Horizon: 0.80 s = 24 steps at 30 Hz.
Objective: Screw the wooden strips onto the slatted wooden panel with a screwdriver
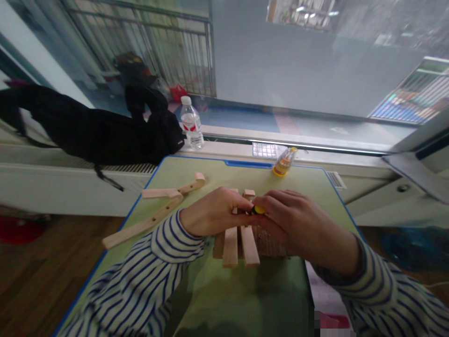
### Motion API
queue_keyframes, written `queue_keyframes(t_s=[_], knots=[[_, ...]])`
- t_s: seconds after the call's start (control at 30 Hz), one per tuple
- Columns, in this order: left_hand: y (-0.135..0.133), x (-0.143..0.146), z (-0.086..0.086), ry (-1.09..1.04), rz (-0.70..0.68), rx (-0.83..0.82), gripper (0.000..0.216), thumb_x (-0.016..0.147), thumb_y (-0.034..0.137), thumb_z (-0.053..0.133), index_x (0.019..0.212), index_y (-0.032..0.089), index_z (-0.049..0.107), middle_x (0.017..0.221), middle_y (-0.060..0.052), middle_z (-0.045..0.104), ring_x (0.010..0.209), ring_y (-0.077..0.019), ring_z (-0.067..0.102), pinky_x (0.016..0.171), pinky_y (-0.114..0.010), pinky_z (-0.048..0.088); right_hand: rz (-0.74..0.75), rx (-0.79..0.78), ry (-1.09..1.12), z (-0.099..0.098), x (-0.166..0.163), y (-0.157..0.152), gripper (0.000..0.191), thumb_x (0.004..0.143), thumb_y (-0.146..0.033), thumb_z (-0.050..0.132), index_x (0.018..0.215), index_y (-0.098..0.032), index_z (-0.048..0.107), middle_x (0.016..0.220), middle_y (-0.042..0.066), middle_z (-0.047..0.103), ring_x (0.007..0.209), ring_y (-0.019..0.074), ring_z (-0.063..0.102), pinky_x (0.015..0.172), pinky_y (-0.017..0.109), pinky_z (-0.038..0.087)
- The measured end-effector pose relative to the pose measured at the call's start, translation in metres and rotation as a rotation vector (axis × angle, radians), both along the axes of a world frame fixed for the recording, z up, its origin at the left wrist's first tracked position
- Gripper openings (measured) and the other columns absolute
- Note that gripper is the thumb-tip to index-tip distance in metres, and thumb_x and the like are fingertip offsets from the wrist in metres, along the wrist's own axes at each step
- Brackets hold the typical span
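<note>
Both hands meet over the middle of the table. My left hand (219, 210) has thumb and fingers pinched at the black end of a small yellow-and-black object (259, 209). Around its yellow end my right hand (298, 217) is closed; most of the object is hidden by fingers, so its kind is unclear. Beneath the hands lie two pale wooden strips side by side, a left strip (230, 248) and a right strip (249, 248). They rest across a brown, rough-looking block (270, 241), partly covered by my right hand.
Curved wooden pieces with holes (154, 219) lie at the left of the green, blue-edged table (210, 299). A yellow-capped glue bottle (285, 162) stands at the back right. Behind, on the sill, are a water bottle (191, 124) and a black bag (115, 133). Papers (326, 290) show at right.
</note>
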State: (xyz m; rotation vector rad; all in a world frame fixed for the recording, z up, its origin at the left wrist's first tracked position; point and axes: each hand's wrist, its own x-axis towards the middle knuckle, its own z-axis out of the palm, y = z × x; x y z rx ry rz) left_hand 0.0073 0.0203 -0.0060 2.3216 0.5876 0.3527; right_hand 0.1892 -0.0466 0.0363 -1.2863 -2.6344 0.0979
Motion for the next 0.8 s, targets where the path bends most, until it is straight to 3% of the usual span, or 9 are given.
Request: queue_keyframes(t_s=[0.37, 0.47, 0.6, 0.8], knots=[[-0.003, -0.001, 0.003, 0.000, 0.082, 0.038, 0.028, 0.083, 0.041, 0.057, 0.077, 0.016, 0.068, 0.066, 0.002, 0.060, 0.060, -0.0079, 0.053, 0.053, -0.019, 0.033, -0.021, 0.010, -0.020, -0.001, -0.001, 0.001, 0.027, 0.093, -0.035, 0.040, 0.091, -0.014, 0.057, 0.080, 0.006, 0.062, 0.070, 0.0155, 0.055, 0.065, 0.030, 0.042], [-0.002, -0.003, 0.002, 0.002, 0.061, 0.036, 0.020, 0.083, 0.035, 0.059, 0.078, 0.017, 0.068, 0.069, 0.003, 0.061, 0.062, -0.0077, 0.054, 0.056, -0.018, 0.034, -0.008, -0.036, 0.025, 0.003, 0.000, 0.000, 0.026, 0.092, -0.035, 0.044, 0.101, -0.014, 0.056, 0.091, 0.009, 0.065, 0.081, 0.0180, 0.060, 0.071, 0.031, 0.047], [-0.002, -0.005, 0.003, 0.002, 0.063, 0.022, 0.015, 0.082, 0.031, 0.061, 0.081, 0.018, 0.068, 0.074, 0.002, 0.063, 0.067, -0.0084, 0.056, 0.060, -0.018, 0.036, 0.095, -0.048, 0.103, 0.010, 0.003, -0.002, 0.041, 0.091, -0.030, 0.046, 0.129, -0.016, 0.043, 0.120, 0.012, 0.058, 0.103, 0.0194, 0.058, 0.084, 0.034, 0.049], [0.001, -0.006, 0.000, 0.032, 0.061, -0.007, 0.019, 0.082, 0.035, 0.060, 0.088, 0.021, 0.071, 0.070, 0.002, 0.063, 0.065, -0.0085, 0.055, 0.057, -0.017, 0.034, 0.186, -0.063, 0.093, 0.007, 0.007, 0.003, 0.038, 0.086, -0.017, 0.051, 0.124, -0.018, 0.050, 0.115, 0.010, 0.062, 0.104, 0.0185, 0.058, 0.089, 0.035, 0.049]])
